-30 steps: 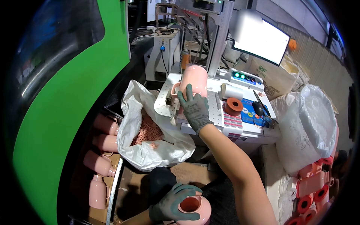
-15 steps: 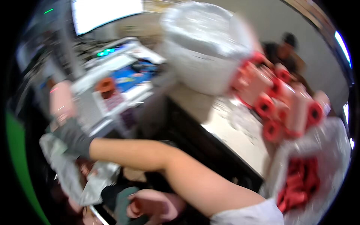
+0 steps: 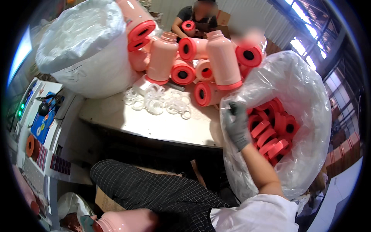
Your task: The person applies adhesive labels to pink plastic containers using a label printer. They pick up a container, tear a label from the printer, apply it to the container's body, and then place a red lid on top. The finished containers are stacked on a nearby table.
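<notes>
My right hand (image 3: 236, 127), in a grey glove with darker fingertips, is raised at the near rim of a clear plastic bag (image 3: 305, 85) of red ring-shaped lids (image 3: 270, 129). Its fingers are loosely bent and apart, with nothing seen in them. Just beyond are pink bottles with red bases: one upright (image 3: 223, 58), one lying on its side (image 3: 206, 94). At the lower left, my left hand (image 3: 88, 222), mostly cut off by the picture's edge, holds a pink bottle (image 3: 125, 220) beside my checked trousers. Only some gloved fingers of that hand show, at the bottle's red-brown end.
White plastic rings (image 3: 156, 104) lie on the pale tabletop (image 3: 127, 124). A white sack (image 3: 92, 58) stands at the table's left. Left of it is a machine (image 3: 54, 149) with green lights and an orange roll (image 3: 31, 145). Across the table a person (image 3: 197, 19) handles a bottle.
The view has swung right. My right arm has moved from the machine side, where its hand held a pink bottle, to the bag of red lids. My left hand still holds a bottle.
</notes>
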